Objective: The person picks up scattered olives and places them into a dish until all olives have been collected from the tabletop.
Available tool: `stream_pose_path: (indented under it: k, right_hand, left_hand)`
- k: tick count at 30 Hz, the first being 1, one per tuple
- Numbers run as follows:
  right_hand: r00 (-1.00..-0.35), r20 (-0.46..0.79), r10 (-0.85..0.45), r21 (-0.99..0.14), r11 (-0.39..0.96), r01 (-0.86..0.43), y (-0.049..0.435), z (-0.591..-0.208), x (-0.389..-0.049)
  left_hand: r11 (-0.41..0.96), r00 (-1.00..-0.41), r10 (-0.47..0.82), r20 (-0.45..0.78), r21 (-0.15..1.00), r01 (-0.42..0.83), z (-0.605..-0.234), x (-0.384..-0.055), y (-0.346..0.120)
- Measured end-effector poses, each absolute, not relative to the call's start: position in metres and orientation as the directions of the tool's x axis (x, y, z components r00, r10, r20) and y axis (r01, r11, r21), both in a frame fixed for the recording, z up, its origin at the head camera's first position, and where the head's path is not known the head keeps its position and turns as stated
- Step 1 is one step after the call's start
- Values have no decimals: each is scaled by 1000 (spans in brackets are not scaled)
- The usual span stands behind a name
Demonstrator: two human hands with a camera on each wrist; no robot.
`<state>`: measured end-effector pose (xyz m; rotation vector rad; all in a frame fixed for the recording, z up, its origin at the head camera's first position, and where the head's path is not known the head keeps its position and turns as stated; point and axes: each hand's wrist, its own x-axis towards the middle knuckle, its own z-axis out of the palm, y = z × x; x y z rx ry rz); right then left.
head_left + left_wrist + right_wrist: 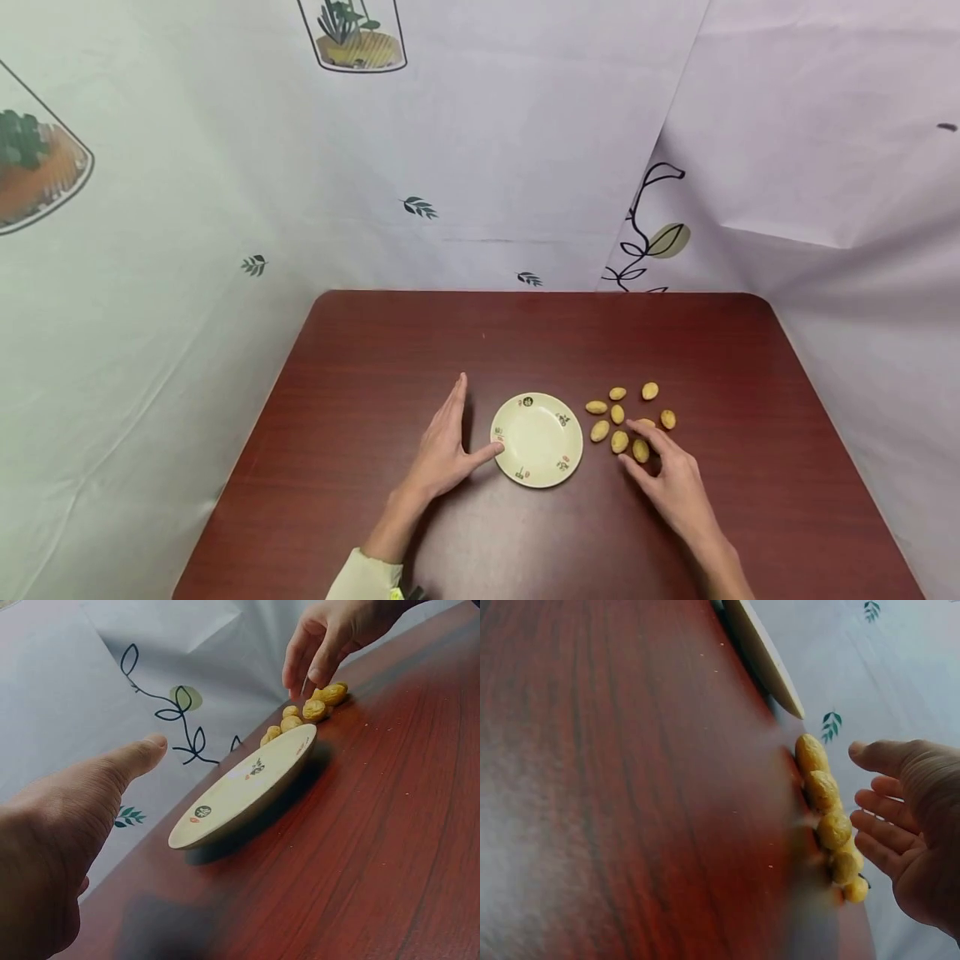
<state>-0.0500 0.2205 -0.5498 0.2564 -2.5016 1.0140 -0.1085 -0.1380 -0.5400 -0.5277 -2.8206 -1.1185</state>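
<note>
A round cream plate with small printed motifs lies on the table. To its right are several small, wrinkled, yellow oval fruits, loosely grouped; their exact kind is unclear. My left hand is at the plate's left side, fingers straight, thumb spread toward the rim. In the left wrist view this thumb appears apart from the plate. Over the nearer right fruits hovers my right hand, thumb and fingers spread and partly covering one fruit. The right wrist view shows a gap between those fingers and the fruits.
The reddish-brown wooden table reaches back to a pale cloth backdrop printed with leaves and plants. More cloth hangs along the left and right sides.
</note>
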Motion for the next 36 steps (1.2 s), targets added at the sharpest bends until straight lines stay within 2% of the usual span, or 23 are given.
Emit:
stream_pose_path:
  k: [13, 19, 30, 36]
  right_hand:
    - [-882, 470, 22, -618, 722, -312, 216, -559, -53]
    - [-889, 456, 40, -625, 725, -288, 212, -559, -53]
    - [-907, 414, 77, -635, 739, -227, 208, -560, -51]
    - [-903, 422, 80, -629, 743, -228, 207, -563, -52]
  left_hand:
    - [651, -930, 344, 133, 680, 338, -546, -107, -135]
    - [626, -916, 368, 158, 686, 370, -547, -105, -133]
    - [631, -904, 417, 95, 686, 363, -553, -104, -129]
    - [621, -884, 451, 123, 668, 410, -556, -104, -128]
